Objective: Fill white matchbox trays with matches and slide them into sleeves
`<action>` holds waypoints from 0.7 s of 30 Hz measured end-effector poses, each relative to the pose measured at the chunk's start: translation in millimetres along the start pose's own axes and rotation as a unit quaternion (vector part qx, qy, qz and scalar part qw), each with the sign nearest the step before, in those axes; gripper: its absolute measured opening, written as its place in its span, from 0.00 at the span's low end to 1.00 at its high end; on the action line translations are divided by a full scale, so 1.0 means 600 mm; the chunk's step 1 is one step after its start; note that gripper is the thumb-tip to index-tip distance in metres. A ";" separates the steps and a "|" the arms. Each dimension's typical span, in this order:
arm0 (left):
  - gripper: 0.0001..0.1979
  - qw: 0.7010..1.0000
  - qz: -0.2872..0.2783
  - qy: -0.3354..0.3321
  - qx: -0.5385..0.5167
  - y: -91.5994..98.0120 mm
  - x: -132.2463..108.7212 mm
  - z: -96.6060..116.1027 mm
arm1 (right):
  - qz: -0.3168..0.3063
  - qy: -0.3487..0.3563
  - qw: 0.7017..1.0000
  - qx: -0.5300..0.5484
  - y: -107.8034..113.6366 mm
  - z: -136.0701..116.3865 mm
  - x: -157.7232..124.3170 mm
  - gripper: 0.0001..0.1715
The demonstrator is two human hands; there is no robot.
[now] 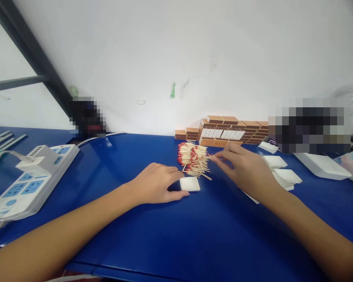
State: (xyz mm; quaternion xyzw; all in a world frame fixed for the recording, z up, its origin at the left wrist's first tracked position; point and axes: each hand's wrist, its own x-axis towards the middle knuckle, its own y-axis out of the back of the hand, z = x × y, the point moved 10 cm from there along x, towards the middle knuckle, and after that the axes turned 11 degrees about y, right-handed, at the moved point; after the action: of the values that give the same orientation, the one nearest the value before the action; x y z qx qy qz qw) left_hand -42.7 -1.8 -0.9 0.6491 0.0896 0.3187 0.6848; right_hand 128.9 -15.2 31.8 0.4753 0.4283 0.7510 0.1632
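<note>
A pile of red-tipped matches [194,158] lies loose on the blue table. Just in front of it is a small white matchbox tray [190,183]. My left hand [157,183] grips this tray at its left end, thumb along the near side and fingers at the far side. At the pile's right edge, my right hand [241,168] has its thumb and fingertips pinched together on matches; how many is hard to see. Behind the pile stand stacked brown matchboxes [223,131], some with white ends or trays facing me.
More white trays [275,161] lie right of my right hand, partly behind it. A larger white container [323,166] sits further right. On the left is a power strip [32,182] with a plugged-in white adapter and cable. The wall [135,58] bounds the table at the back.
</note>
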 end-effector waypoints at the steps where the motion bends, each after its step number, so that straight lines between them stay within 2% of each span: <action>1: 0.21 1.000 0.002 0.000 0.001 0.001 0.000 0.000 | 0.002 -0.003 1.000 -0.001 0.001 0.001 0.000 0.18; 6: 0.21 1.000 0.002 0.002 0.002 0.004 0.002 -0.002 | 0.008 -0.006 1.000 0.001 0.003 0.001 0.001 0.19; 14: 0.21 1.000 -0.005 0.008 0.002 0.001 0.002 -0.003 | 0.040 -0.013 0.999 -0.012 0.016 -0.005 0.001 0.14; 21: 0.20 0.999 -0.011 0.051 0.001 0.005 0.006 -0.017 | 0.056 -0.014 0.997 0.046 0.022 -0.013 0.005 0.11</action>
State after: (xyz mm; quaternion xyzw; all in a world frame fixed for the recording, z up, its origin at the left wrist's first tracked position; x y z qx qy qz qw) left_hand -46.2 8.6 1.8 0.6314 0.1316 0.3440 0.6824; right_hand 122.6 -24.5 42.5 0.5159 0.4330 0.7316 0.1052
